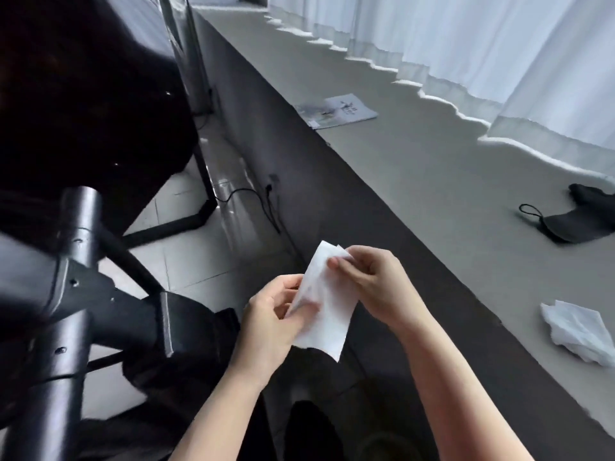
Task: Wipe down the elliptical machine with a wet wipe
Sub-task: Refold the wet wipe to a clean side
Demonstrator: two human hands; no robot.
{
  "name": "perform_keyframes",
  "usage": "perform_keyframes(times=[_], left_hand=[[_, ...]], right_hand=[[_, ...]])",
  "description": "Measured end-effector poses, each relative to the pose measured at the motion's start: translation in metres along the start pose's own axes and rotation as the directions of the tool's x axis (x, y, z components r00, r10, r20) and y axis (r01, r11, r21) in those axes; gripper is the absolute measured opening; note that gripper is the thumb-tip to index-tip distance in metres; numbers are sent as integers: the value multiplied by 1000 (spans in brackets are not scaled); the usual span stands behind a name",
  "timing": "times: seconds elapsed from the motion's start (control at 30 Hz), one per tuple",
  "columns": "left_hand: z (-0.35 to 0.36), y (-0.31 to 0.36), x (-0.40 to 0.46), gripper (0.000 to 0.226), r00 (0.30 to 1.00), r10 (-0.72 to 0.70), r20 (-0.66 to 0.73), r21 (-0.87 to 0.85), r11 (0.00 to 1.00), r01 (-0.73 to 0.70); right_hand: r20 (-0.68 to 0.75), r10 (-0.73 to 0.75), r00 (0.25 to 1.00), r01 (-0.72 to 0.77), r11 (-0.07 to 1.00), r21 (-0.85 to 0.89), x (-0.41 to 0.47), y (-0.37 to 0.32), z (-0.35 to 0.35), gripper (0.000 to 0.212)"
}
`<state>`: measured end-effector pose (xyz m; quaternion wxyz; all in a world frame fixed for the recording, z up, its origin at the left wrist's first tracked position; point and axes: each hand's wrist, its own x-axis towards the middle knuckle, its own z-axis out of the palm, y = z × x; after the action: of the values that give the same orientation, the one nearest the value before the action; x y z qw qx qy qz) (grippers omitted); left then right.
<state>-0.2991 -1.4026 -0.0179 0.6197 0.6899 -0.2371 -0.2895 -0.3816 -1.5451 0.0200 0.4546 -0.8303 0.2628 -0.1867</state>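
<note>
A white wet wipe (327, 311) hangs between both hands at the lower middle of the head view, partly folded. My left hand (269, 324) pinches its lower left edge, and my right hand (369, 284) pinches its top corner. The black elliptical machine (76, 254) fills the left side, its frame tubes and joint plates close to my left hand but apart from it. Neither hand touches the machine.
A long grey ledge (432, 168) runs along the right under white curtains. On it lie a crumpled white wipe (579, 331), a black face mask (575, 221) and a booklet (336, 111). A black cable (266, 201) trails on the tiled floor by a plug.
</note>
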Motion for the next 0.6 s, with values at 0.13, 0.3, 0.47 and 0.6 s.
perform_keyframes(times=[0.13, 0.3, 0.47, 0.6], left_hand=[[-20, 8, 31, 22, 977, -105, -188, -210, 976, 64], [-36, 18, 100, 40, 861, -267, -433, -359, 927, 107], [-45, 50, 177, 40, 651, -227, -724, -266, 963, 40], [-54, 73, 201, 23, 559, -135, -818, -150, 988, 19]], right_hand=[[204, -69, 977, 49, 994, 101, 70, -10, 29, 53], [264, -151, 953, 126, 986, 109, 175, -18, 68, 51], [353, -124, 927, -3, 941, 338, 257, -15, 89, 26], [677, -251, 692, -116, 887, 448, 282, -38, 109, 9]])
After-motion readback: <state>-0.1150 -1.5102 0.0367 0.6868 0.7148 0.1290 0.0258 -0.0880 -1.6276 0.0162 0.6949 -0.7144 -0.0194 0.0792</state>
